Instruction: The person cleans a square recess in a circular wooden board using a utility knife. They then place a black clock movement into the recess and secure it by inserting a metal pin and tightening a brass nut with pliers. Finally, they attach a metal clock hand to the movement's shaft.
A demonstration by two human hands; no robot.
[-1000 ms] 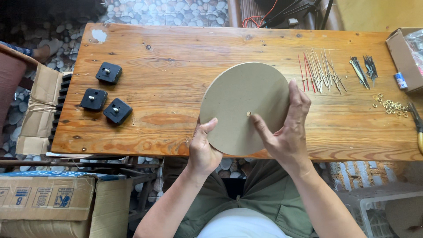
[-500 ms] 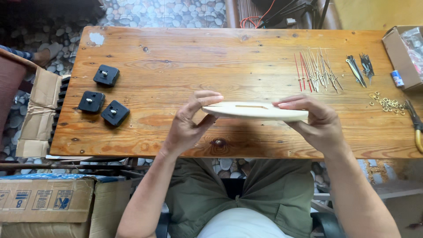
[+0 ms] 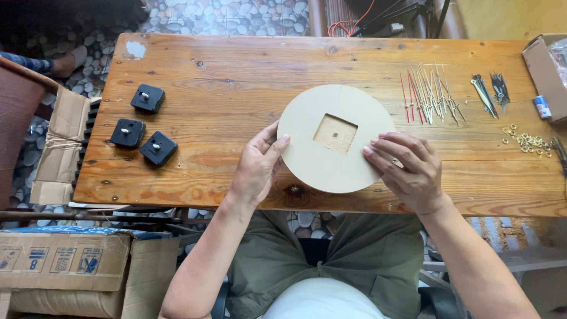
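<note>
pale round wooden disc with square recess point(image 3: 307, 159) flat on bench point(image 3: 236, 88), recess up | left hand point(image 3: 257, 168) and right hand point(image 3: 410, 171) apart, gripping opposite rims | black square clock movements point(image 3: 144, 125) far left, nearer left hand

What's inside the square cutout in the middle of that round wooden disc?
The square recess in the round disc shows a rougher brown floor with a small centre hole. Nothing sits in it. The table beneath the disc is covered, so anything there cannot be seen.

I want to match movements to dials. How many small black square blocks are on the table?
3, all at the table's left end, clear of the round disc the hands hold: one farthest back, one at the left, one nearest the front edge. None looks hidden.
</note>
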